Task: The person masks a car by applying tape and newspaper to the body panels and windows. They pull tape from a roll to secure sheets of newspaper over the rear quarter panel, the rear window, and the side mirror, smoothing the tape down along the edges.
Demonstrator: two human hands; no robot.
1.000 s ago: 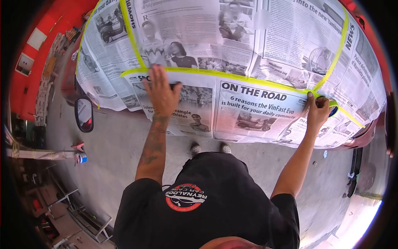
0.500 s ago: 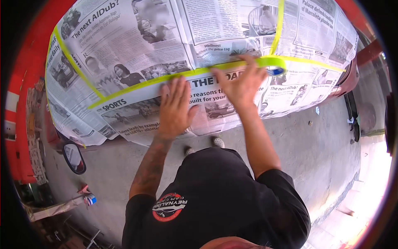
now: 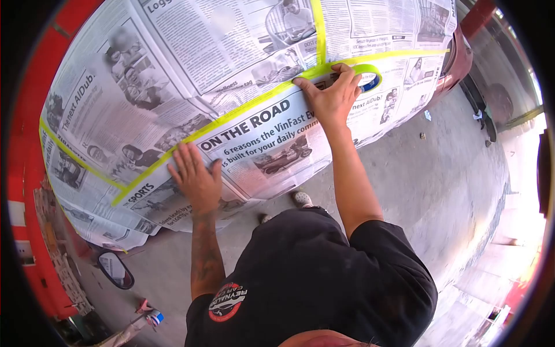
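Note:
Newspaper sheets (image 3: 254, 124) cover a curved car surface and are joined by strips of yellow-green tape (image 3: 240, 108). My left hand (image 3: 196, 179) lies on the paper, fingers spread, fingertips at the long strip's lower left part. Nothing is in it. At the strip's upper right part, my right hand (image 3: 330, 98) has its thumb on the tape and its bent fingers at the band leading to the tape roll (image 3: 370, 81). The roll stands just right of those fingers, its blue core showing.
A side mirror (image 3: 115, 269) juts out at the lower left. Behind it are red posts and a stand holding a blue and white roll (image 3: 154, 317). Dark red bodywork (image 3: 457, 72) shows at the right, above grey concrete floor (image 3: 404, 173).
The view has turned and shifted, so the tape line slopes more steeply. My left hand has moved left along the strip. My right hand has closed in on the tape near the roll.

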